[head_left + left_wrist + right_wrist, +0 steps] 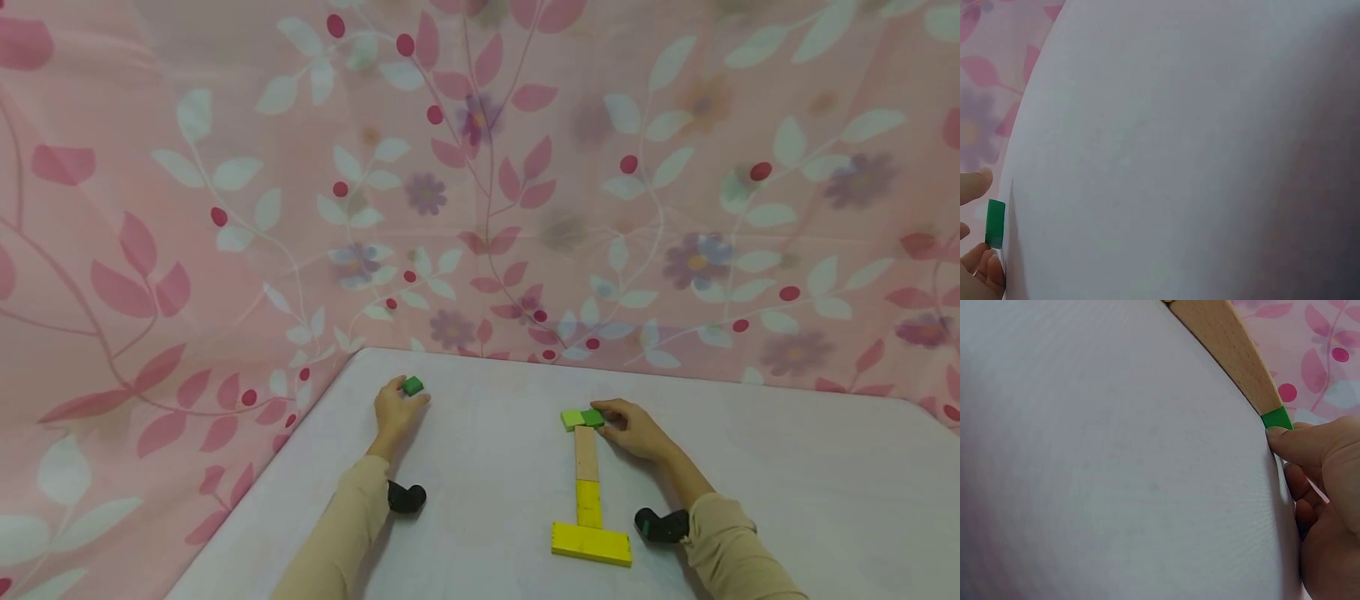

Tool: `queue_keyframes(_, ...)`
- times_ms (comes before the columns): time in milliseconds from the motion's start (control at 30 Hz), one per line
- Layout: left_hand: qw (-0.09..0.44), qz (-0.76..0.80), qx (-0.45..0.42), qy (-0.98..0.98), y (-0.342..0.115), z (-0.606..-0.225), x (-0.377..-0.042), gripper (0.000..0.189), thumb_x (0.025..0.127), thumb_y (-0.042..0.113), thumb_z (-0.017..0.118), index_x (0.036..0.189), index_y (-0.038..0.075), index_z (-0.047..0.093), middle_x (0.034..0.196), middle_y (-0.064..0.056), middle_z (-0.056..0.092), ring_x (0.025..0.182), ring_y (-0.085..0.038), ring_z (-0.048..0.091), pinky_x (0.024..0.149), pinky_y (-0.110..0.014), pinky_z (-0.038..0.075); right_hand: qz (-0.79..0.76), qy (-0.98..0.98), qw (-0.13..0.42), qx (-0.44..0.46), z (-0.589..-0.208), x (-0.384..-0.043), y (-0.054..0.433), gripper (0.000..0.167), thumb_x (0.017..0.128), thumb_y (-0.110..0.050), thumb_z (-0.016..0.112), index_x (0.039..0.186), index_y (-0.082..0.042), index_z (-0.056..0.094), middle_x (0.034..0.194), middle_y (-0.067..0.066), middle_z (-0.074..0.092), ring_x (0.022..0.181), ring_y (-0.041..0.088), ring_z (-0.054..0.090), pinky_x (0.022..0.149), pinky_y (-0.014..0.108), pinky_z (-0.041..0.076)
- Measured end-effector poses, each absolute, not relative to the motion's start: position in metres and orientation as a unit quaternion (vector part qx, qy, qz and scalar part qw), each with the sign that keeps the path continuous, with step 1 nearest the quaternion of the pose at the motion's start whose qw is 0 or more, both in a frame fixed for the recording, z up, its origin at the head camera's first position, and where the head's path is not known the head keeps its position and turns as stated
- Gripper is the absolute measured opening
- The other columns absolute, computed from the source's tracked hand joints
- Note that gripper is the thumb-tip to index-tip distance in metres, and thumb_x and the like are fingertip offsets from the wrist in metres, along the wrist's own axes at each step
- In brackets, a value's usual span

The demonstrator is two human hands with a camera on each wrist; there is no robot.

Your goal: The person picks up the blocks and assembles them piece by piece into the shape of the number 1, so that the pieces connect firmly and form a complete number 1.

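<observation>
At the far left of the table, my left hand (397, 412) reaches to a dark green block (413, 385). In the left wrist view the fingertips are right at the lower end of this green block (995, 224), and the thumb stands apart above it. My right hand (637, 431) pinches another green block (592, 417) between thumb and forefinger. That block sits against a light green block (572, 419), across the far end of a plain wooden block (586, 454). The right wrist view shows the thumb at the near end of the green block (1277, 419).
Yellow blocks (588, 503) continue the line from the wooden block toward me, and a longer yellow block (591, 543) lies crosswise at its near end. A white cloth (480, 467) covers the table. Behind it hangs a pink floral curtain (480, 208).
</observation>
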State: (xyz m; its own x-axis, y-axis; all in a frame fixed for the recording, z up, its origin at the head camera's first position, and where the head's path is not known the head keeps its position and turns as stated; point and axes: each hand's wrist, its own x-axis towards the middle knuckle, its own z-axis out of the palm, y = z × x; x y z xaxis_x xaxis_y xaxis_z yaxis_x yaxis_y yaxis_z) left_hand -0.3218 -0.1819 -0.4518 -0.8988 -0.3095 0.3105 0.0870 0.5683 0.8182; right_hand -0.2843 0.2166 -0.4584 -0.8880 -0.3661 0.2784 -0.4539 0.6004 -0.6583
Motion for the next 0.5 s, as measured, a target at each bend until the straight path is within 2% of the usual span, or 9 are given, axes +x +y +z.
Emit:
queue_keyframes(267, 0.21, -0.41, 0.08, -0.884, -0.1787, -0.4496, -0.3298, 0.061, 0.074, 0.007, 0.071, 0.127, -0.011, 0.049, 0.123, -0.032, 0.047, 0.11, -0.043, 0.046, 0.094, -0.049, 0.037, 0.383, -0.893, 0.061, 0.228, -0.4603, -0.2855, 0.2175, 0.037, 0.084, 0.0, 0.063, 0.121, 0.004, 0.058, 0.113, 0.019, 0.06, 0.096, 0.028, 0.053, 0.09, 0.049, 0.044)
queue_keyframes(367, 0.201, -0.383, 0.063, -0.9, -0.1802, -0.4485, -0.3309, 0.054, 0.078, 0.004, 0.066, 0.126, -0.014, 0.049, 0.125, -0.033, 0.049, 0.11, -0.045, 0.048, 0.093, -0.05, 0.038, 0.386, -0.891, 0.059, 0.231, -0.46, -0.2853, 0.2174, 0.037, 0.085, 0.0, 0.063, 0.121, 0.005, 0.058, 0.113, 0.019, 0.06, 0.096, 0.029, 0.053, 0.089, 0.049, 0.044)
queue_keyframes(500, 0.181, -0.369, 0.046, -0.911, -0.1816, -0.4492, -0.3325, 0.043, 0.082, 0.002, 0.063, 0.12, -0.016, 0.054, 0.119, -0.032, 0.056, 0.109, -0.045, 0.052, 0.093, -0.049, 0.041, 0.387, -0.891, 0.058, 0.228, -0.4591, -0.2849, 0.2177, 0.037, 0.085, 0.001, 0.063, 0.121, 0.005, 0.058, 0.113, 0.019, 0.06, 0.096, 0.029, 0.053, 0.089, 0.05, 0.044)
